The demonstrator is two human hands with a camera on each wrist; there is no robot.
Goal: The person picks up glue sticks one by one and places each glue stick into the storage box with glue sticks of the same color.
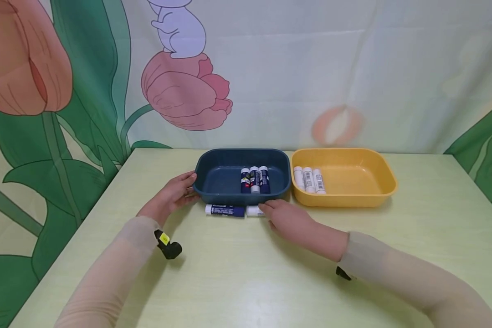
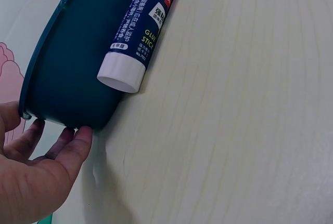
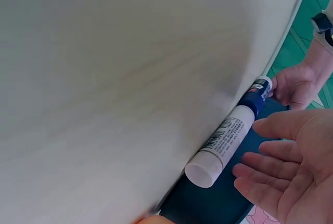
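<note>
My left hand (image 1: 175, 193) grips the left end of a dark blue plastic tray (image 1: 242, 199), thumb by the rim and fingertips at the outer wall. Along the tray's front lie two glue sticks end to end: a navy one with a white cap (image 1: 225, 210) and a white one (image 3: 227, 135). Over the white stick is my right hand (image 1: 289, 221), its fingers fairly straight and spread. In the right wrist view the thumb comes close to that stick; contact is unclear. Three navy glue sticks (image 1: 255, 180) lie side by side inside the blue tray.
Right beside the blue tray stands a yellow tray (image 1: 344, 200), holding three white glue sticks (image 1: 309, 180) at its left end. Both trays are near the back edge of the pale wooden table (image 1: 246, 282). Behind hangs a flower-printed curtain (image 1: 279, 82).
</note>
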